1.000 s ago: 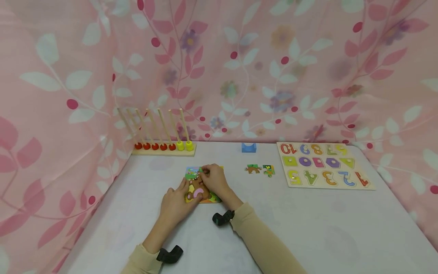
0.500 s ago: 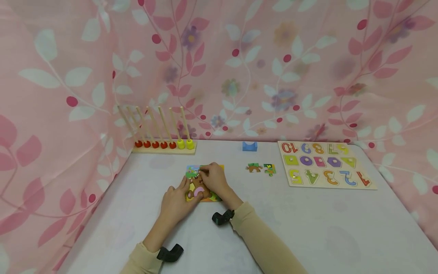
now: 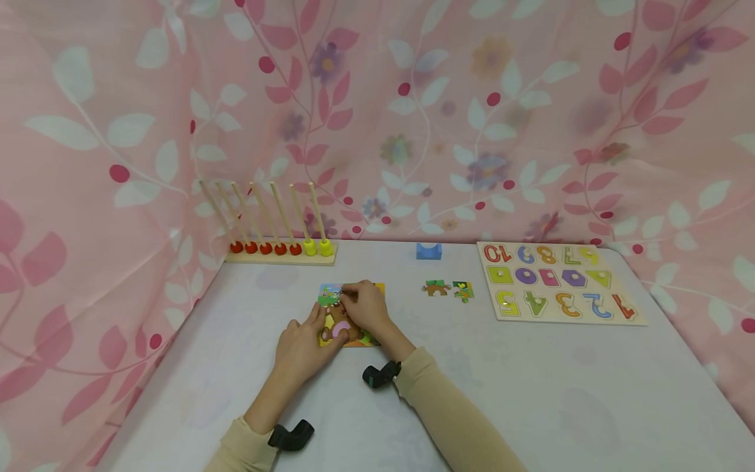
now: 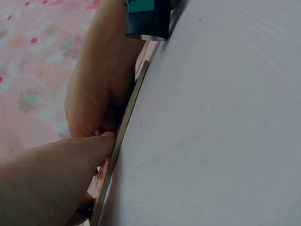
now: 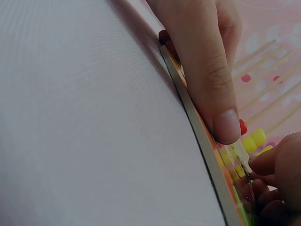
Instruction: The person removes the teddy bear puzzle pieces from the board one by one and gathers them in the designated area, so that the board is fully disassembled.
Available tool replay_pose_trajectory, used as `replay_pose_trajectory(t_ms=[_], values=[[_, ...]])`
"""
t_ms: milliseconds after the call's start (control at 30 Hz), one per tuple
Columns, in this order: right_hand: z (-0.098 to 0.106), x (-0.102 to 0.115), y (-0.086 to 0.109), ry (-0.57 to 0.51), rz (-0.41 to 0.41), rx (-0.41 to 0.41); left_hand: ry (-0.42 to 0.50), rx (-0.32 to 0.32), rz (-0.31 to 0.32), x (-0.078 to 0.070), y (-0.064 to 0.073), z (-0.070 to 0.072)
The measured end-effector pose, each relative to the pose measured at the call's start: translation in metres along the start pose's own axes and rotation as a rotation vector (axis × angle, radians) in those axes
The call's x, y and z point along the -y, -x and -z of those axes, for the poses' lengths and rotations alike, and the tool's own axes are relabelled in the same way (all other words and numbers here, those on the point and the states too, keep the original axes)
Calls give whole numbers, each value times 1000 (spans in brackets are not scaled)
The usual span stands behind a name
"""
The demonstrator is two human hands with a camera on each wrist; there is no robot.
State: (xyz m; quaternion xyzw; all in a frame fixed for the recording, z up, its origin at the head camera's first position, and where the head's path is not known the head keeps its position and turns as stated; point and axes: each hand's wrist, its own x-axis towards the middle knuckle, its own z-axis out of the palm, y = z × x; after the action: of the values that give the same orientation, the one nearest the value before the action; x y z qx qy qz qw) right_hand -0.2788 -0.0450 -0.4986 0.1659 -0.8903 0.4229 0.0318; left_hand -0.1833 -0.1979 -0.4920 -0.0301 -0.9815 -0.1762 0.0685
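A jigsaw puzzle board [image 3: 343,331] with a brown bear picture lies flat on the white table between the hands. The left hand [image 3: 302,344] rests along its left and near edges, fingers extended and thumb laid over the near side; the right wrist view shows that thumb [image 5: 225,125] on the board's rim. Over the upper part of the picture, the right hand [image 3: 368,308] has its fingers bent and pinches a small puzzle piece, mostly hidden by the fingertips. In the left wrist view the board [image 4: 123,127] appears edge-on, with the right hand [image 4: 101,80] beyond it.
Two loose puzzle pieces [image 3: 436,288] [image 3: 463,291] lie right of the board. Behind them sits a blue block [image 3: 428,252]. A number board [image 3: 563,288] is at the right, and a bead rack [image 3: 282,258] with upright sticks stands at the back left.
The right fingertips have shifted very slightly over the upper part of the puzzle. The left hand stays in place, and the whole view moves a little with the head.
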Motion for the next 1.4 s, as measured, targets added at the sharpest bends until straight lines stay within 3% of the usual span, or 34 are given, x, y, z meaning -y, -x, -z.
replay_pose_trajectory(t_ms=[467,667,800,1133,1400], values=[[0,0,-4,-144,-23,-27,-12,-20,1,2,-2,-3],[0,1,-5,-139,-32,-21,-15,-10,3,1,-1,-2],[-1,3,-6,-122,-67,-28,-14,-13,3,1,-1,-1],[-4,10,-8,-206,-212,-57,-18,-6,7,3,-1,-2],[-3,12,-10,-129,-159,-88,-8,-13,8,3,-1,-2]])
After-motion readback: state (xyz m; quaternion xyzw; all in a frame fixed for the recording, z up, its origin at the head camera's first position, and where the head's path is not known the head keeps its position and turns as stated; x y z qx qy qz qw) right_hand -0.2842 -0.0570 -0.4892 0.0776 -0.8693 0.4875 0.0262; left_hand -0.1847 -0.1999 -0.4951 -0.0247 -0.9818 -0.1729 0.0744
